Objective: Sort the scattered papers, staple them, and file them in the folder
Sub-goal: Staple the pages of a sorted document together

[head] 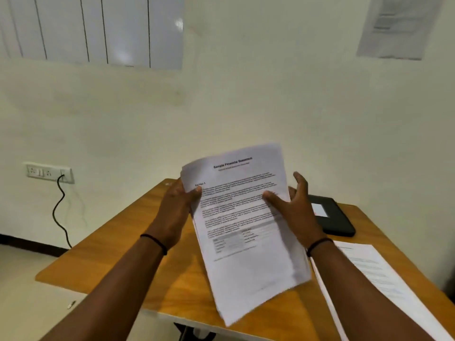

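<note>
A stack of white printed papers (pixel 248 232), its top sheet headed as a financial summary, is held up above the wooden table (pixel 157 271). My left hand (pixel 176 207) grips the stack's upper left edge, thumb on the front. My right hand (pixel 295 207) is at the stack's right edge with its thumb on the top sheet and its fingers spread loosely behind. A black folder (pixel 337 219) with a white label lies flat at the table's far right. More white sheets (pixel 379 279) lie on the table at the right, partly hidden under my right forearm.
A cream wall rises close behind the table. A wall socket (pixel 49 172) with a black cable (pixel 59 212) hanging from it is at the left. A whiteboard (pixel 98 28) and a posted sheet (pixel 398 25) hang higher up. The floor shows at the lower left.
</note>
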